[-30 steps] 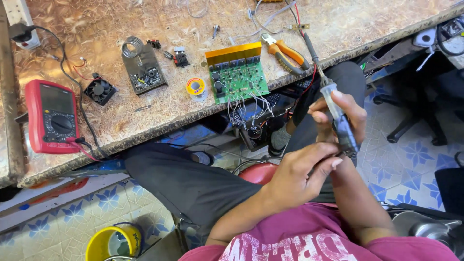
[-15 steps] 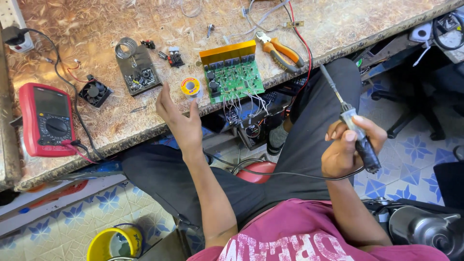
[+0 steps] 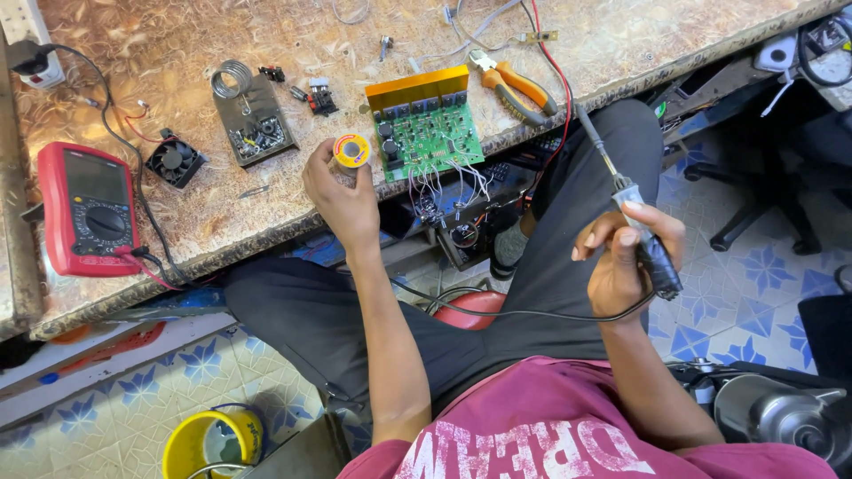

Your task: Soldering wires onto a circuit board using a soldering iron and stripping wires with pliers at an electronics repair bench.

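Observation:
My left hand [image 3: 342, 191] reaches onto the workbench edge and its fingers close around a small yellow spool of solder [image 3: 351, 151]. Just right of the spool lies a green circuit board [image 3: 432, 131] with an orange heat sink along its far side and loose wires hanging off the bench edge. My right hand [image 3: 626, 257] is held over my lap, gripping the dark handle of a soldering iron [image 3: 621, 191]. The iron's thin tip points up toward the bench, and its cord runs across my legs.
A red multimeter [image 3: 89, 208] lies at the left, a small black fan [image 3: 175, 161] beside it, a dark board with a solder coil [image 3: 251, 120] behind. Orange-handled pliers [image 3: 517, 87] rest right of the circuit board. A yellow bucket [image 3: 211, 442] stands on the tiled floor.
My left hand left the soldering iron, travelled to the bench and took hold of the yellow spool. My right hand kept the iron and drew back to the right.

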